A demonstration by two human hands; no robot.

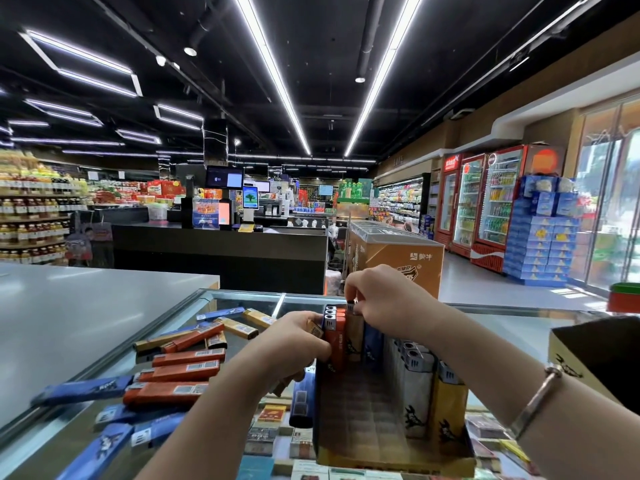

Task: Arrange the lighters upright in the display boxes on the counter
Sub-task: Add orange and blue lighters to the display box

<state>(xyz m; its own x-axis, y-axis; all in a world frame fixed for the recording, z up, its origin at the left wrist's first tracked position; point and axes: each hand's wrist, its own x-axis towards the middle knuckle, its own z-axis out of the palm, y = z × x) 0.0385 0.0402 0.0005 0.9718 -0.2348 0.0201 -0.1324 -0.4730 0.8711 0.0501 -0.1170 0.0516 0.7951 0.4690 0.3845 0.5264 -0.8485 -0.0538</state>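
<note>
An open cardboard display box (pixel 391 455) stands on the glass counter (pixel 242 299) in front of me. Upright lighters fill its far row and right side: orange ones (pixel 337 344), a blue one (pixel 374 344), white ones (pixel 415 386) and a yellow one (pixel 448 407). My right hand (pixel 384 299) pinches the metal top of a lighter (pixel 352 306) standing in the far row. My left hand (pixel 294 344) is at the box's left wall, fingers closed around a brown lighter (pixel 314 329) against the orange ones. Loose orange (pixel 173 392) and blue lighters (pixel 83 389) lie flat at the left.
A second dark cardboard box (pixel 595 355) stands at the right edge. Cigarette packs (pixel 272 414) show under the glass. A grey counter top (pixel 69 306) lies to the left. A black checkout desk (pixel 221 251), an orange carton (pixel 398 261) and drink fridges (pixel 485 202) stand beyond.
</note>
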